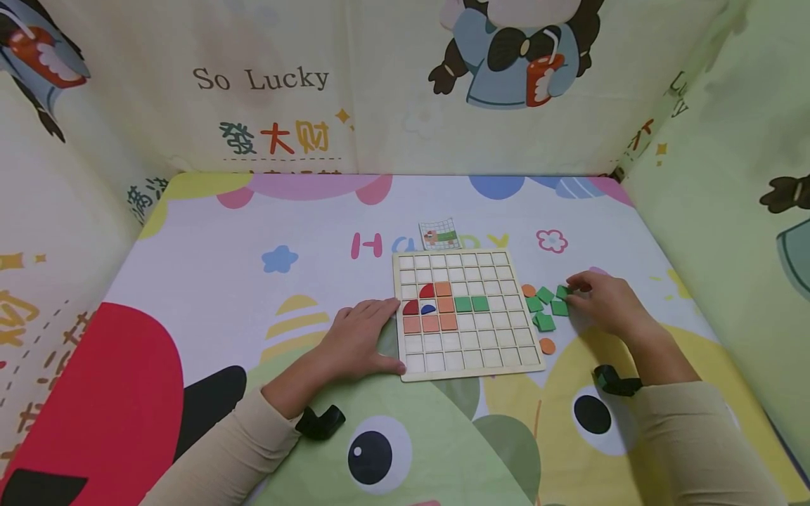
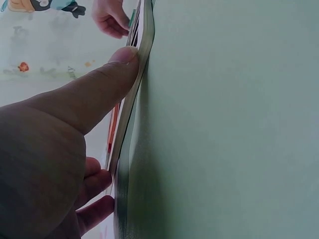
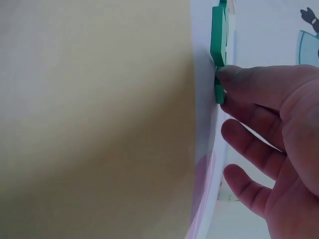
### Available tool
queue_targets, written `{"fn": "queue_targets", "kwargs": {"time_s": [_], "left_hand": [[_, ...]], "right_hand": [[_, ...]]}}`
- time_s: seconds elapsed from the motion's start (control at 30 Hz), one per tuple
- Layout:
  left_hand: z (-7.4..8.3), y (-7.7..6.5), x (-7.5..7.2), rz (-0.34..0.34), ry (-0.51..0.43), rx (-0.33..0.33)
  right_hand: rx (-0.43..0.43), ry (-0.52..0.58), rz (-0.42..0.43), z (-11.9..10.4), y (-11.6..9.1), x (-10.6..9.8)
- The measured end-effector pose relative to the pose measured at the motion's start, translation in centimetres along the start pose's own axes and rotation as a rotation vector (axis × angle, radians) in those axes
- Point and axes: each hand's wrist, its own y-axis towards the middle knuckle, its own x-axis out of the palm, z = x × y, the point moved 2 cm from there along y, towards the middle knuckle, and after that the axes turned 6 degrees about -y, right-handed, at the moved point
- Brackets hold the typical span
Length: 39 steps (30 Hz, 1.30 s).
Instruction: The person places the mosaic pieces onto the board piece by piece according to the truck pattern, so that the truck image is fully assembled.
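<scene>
Seen from the head camera, a wooden grid board (image 1: 472,340) lies flat on the cartoon-printed tablecloth (image 1: 342,214); at its nine o'clock the left hand (image 1: 361,337) rests with thumb spread wide from the fingers, thumb at the board's near-left corner and fingertips at its left edge; at three o'clock, beyond the board, the right hand (image 1: 604,302) is narrow, thumb and index finger pinching a green square tile (image 1: 561,292).

Loose green tiles (image 1: 544,322) cluster between that hand and the board; an orange disc (image 1: 529,290) sits at the cluster's ten o'clock, another at its six; on the board, left of centre, are two red quarter-circle tiles (image 1: 427,290), a blue half-circle (image 1: 428,309) and five orange square tiles (image 1: 446,305), with two green squares (image 1: 480,303) to their right; a small pattern card (image 1: 439,235) touches or nearly touches the board's eleven o'clock edge.
</scene>
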Motion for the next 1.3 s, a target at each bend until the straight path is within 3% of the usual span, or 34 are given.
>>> {"fn": "queue_targets", "kwargs": {"time_s": [0.83, 1.3], "left_hand": [[0.04, 0.02, 0.02, -0.005, 0.01, -0.011], [0.11, -0.02, -0.12, -0.006, -0.002, -0.011]], "right_hand": [[0.006, -0.021, -0.001, 0.33, -0.18, -0.05], [0.008, 0.025, 0.008, -0.39, -0.24, -0.21]]}}
